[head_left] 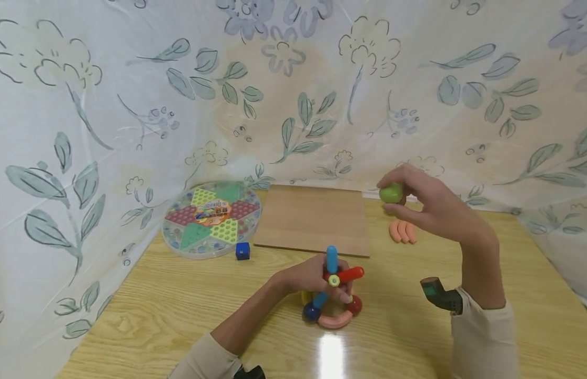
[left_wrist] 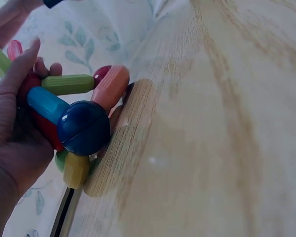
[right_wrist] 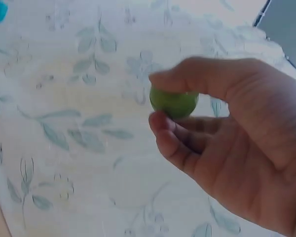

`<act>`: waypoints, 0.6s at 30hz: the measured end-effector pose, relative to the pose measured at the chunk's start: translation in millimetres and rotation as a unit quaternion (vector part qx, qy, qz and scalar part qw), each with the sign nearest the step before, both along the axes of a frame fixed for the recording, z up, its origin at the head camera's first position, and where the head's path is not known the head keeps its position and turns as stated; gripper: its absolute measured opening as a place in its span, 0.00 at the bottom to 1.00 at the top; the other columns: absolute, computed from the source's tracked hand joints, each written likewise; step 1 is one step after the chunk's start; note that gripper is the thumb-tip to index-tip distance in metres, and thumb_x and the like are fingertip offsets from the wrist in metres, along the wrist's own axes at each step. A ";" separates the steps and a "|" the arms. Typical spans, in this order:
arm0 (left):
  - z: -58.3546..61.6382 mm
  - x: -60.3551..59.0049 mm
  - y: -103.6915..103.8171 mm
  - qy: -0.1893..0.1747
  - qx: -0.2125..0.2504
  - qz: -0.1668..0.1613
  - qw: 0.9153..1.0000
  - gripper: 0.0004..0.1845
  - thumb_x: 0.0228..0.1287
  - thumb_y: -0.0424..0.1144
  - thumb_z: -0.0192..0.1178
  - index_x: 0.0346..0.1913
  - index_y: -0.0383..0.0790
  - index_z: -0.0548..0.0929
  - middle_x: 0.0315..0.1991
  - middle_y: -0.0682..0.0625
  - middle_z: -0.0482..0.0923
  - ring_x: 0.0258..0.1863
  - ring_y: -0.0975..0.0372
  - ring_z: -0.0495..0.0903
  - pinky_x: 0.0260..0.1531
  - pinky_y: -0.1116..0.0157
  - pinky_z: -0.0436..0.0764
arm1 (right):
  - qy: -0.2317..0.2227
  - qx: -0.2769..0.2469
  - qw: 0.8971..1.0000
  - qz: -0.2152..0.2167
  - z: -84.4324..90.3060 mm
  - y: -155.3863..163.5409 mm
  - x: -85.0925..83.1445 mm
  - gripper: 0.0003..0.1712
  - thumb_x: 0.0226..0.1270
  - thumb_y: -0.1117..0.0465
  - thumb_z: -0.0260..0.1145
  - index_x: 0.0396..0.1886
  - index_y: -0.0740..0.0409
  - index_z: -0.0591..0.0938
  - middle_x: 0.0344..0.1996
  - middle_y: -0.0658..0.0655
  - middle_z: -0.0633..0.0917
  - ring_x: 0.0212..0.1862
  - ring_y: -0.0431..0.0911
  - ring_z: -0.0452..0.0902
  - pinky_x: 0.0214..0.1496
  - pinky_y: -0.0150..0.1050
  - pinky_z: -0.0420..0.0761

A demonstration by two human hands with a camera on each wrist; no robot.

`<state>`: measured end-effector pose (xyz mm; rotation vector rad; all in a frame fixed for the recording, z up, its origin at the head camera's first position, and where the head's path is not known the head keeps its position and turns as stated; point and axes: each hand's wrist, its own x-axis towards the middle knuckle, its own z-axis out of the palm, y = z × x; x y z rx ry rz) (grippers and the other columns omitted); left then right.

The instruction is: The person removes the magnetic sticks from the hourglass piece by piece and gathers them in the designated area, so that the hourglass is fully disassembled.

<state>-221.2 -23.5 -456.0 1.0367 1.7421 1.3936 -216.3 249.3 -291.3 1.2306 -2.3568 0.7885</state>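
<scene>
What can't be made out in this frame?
- Toy: its left side is hidden by the left hand in the head view.
- Green ball: top and bottom are covered by the right hand in the wrist view.
- Game board: label too small to read.
- Left wrist view: the toy's top is cut off by the edge.

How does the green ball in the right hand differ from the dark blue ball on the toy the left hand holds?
The green ball is loose, pinched alone in the right hand and raised above the table; the blue ball is joined to rods in the toy that the left hand steadies, low by the table. The green ball is light and matte-looking; the blue ball is dark and glossy. Both are round toy pieces.
</scene>
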 end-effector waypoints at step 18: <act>0.7 0.0 0.2 -0.012 0.000 0.008 1.000 0.08 0.65 0.33 0.71 0.44 0.36 0.84 0.34 0.56 0.87 0.36 0.69 0.83 0.46 0.70 0.79 | -0.157 -0.058 0.937 -0.307 -57.8 71.5 -69.3 0.26 0.75 0.60 0.67 0.64 0.70 0.73 0.51 0.75 0.82 0.37 0.25 0.76 0.33 0.23 0.74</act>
